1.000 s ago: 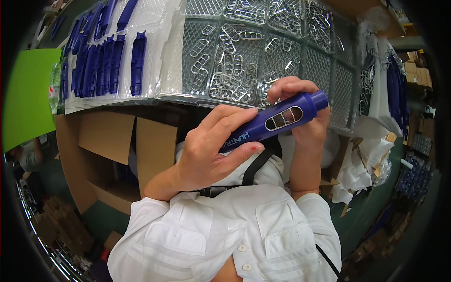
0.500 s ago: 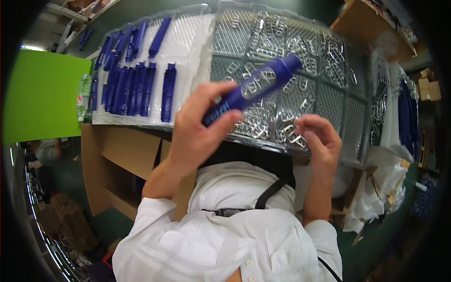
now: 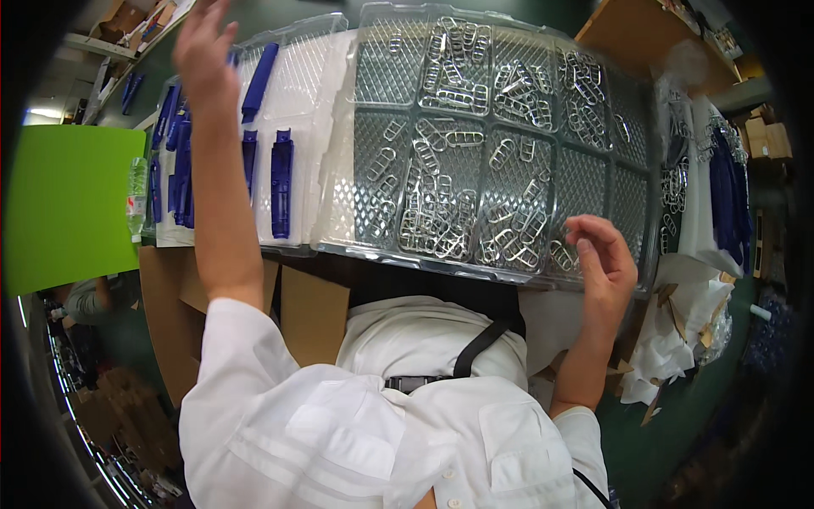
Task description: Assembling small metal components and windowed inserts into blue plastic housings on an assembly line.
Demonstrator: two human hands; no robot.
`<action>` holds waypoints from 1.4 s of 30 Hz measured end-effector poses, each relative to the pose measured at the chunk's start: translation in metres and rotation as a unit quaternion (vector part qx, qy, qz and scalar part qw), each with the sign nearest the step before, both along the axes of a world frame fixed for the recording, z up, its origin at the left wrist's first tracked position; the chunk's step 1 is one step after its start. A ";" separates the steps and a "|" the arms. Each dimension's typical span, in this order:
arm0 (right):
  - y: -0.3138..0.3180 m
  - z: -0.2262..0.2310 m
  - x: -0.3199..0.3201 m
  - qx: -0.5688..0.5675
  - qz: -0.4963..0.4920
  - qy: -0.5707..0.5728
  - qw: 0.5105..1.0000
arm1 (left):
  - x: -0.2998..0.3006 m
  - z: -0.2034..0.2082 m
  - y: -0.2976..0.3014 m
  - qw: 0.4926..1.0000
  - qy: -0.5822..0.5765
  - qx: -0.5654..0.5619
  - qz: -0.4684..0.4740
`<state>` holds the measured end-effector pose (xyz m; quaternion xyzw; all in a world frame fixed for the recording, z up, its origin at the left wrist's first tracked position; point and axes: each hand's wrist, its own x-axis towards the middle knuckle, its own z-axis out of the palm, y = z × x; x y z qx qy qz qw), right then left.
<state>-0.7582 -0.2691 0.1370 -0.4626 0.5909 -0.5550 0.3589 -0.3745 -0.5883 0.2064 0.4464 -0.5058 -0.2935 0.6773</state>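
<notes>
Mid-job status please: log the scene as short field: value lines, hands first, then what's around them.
Left hand: blurred, raised at upper left, above the shells' side; grip unclear
Right hand: fingers curled, at the near right of the tray, close to some loops; nothing visible in it
Tray: see-through, divided into compartments
Loops: metal, loose, in several compartments
Shells: blue, long, left of the tray, some partly hidden by the left forearm
Bottle: see-through, beside the green sheet
Box: cardboard, flaps open, nearer the person than the shells

Left grip (image 3: 206, 59) spread near blue casings (image 3: 281, 187) — right grip (image 3: 607, 259) at the clear tray (image 3: 580, 182) of metal frames (image 3: 439, 227).
</notes>
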 end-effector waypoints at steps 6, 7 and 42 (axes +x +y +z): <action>-0.064 0.012 0.007 -0.103 0.112 0.418 0.896 | 0.142 -0.040 0.276 0.917 0.009 -0.165 0.363; -0.073 0.012 0.016 -0.136 0.145 0.511 0.836 | 0.167 -0.072 0.313 0.884 0.021 -0.132 0.447; -0.049 -0.041 -0.052 0.078 0.102 0.295 0.947 | 0.360 -0.492 0.525 0.561 -0.653 0.506 0.052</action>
